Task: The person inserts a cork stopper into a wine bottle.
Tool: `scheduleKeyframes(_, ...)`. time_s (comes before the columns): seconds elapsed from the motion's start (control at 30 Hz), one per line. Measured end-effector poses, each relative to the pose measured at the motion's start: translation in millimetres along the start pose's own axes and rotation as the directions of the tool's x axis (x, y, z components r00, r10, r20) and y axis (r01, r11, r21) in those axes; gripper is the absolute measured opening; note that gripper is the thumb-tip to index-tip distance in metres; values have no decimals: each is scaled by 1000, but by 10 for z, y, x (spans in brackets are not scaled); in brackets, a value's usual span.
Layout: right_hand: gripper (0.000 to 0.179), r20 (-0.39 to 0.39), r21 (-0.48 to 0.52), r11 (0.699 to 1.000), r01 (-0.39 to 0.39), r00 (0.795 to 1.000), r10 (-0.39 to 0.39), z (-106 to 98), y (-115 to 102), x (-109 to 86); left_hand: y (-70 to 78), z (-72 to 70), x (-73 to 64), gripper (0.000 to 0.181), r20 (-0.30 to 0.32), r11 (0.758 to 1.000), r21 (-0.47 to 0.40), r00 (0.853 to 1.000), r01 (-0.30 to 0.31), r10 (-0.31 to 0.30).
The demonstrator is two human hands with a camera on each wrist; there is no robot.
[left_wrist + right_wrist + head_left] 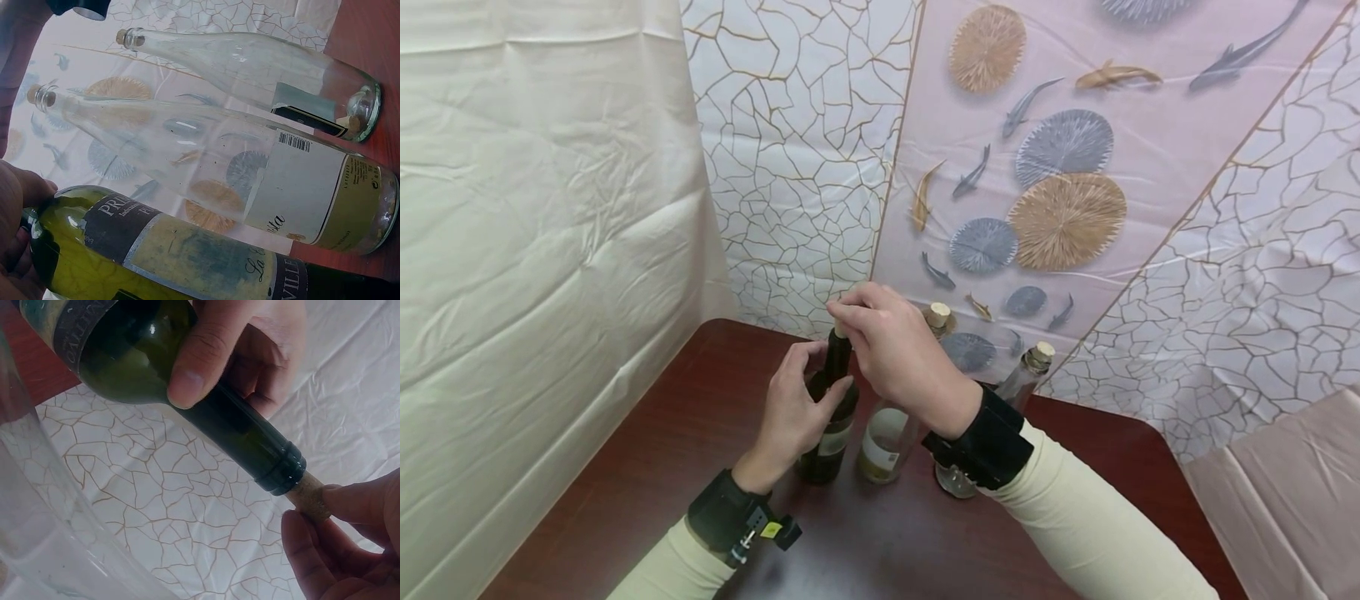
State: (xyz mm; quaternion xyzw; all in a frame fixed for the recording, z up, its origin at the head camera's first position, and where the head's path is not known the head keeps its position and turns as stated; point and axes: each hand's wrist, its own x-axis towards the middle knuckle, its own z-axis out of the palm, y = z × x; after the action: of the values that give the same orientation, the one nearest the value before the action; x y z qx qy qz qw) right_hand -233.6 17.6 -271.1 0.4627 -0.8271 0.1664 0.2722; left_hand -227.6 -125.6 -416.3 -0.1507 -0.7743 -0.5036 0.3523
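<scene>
A dark green wine bottle (820,468) stands on the table, its cream and grey label showing in the left wrist view. My left hand (792,417) grips it at the shoulder and lower neck; in the right wrist view, that thumb (194,375) lies against the glass. At the bottle's mouth, my right hand (898,354) pinches a cork (310,497) between thumb and fingers. Part of the cork sticks out past the rim; how deep it sits is hidden by the dark glass. Close beside it is a clear labelled bottle (294,181).
Farther right stands another clear bottle (250,69), partly behind my right wrist in the head view. Both clear bottles carry corks, one pale cork (938,313) and another cork (1043,352). Patterned cloth (797,167) hangs behind the reddish-brown table (647,500).
</scene>
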Motion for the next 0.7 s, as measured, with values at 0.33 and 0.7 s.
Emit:
scheduleKeyframes(0.33,29,-74,53,999,-7,997,11,68,50,-78,-12,14,24,46,5,1000,13,1000,-2,2)
scheduleKeyframes(0.7,28,-128,75,997,-2,992,12,143,71,-115,-12,16,6,47,-7,1000,3,1000,15,-15)
